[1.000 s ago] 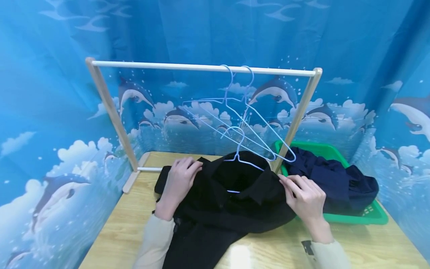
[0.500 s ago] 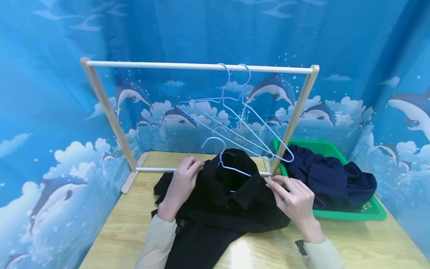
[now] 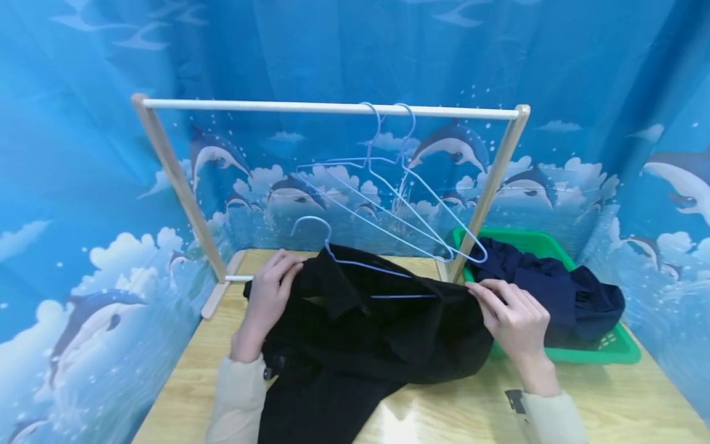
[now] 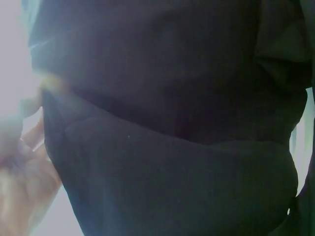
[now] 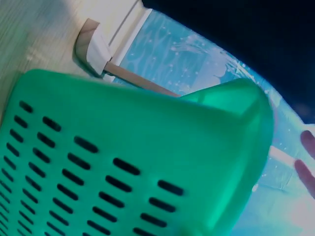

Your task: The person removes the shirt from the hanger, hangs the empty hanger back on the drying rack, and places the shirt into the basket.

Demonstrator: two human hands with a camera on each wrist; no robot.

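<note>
A black collared shirt (image 3: 388,345) lies spread over the front middle of the table. Its shoulder on the left is pinched by my left hand (image 3: 266,302), while my right hand (image 3: 516,317) pinches the cloth at the other shoulder between thumb and fingers. Inside the neck opening sits a light blue wire hanger (image 3: 368,266), its hook rising from the collar and leaning left; parts of its frame are hidden by cloth. Black cloth fills most of the left wrist view. In the right wrist view, fingertips (image 5: 306,179) show at the right edge below the dark cloth.
Behind the shirt stands a clothes rack (image 3: 266,106) with a white rail and wooden legs. Two wire hangers (image 3: 413,203) hang from it. At the right, a green basket (image 3: 599,356) holds dark navy clothing (image 3: 549,296). A dolphin-print curtain surrounds the wooden table (image 3: 183,394).
The hands have moved apart, first inward slightly on the right, then outward, stretching the neck opening wide. The hanger's hook has shifted and tipped to the left.
</note>
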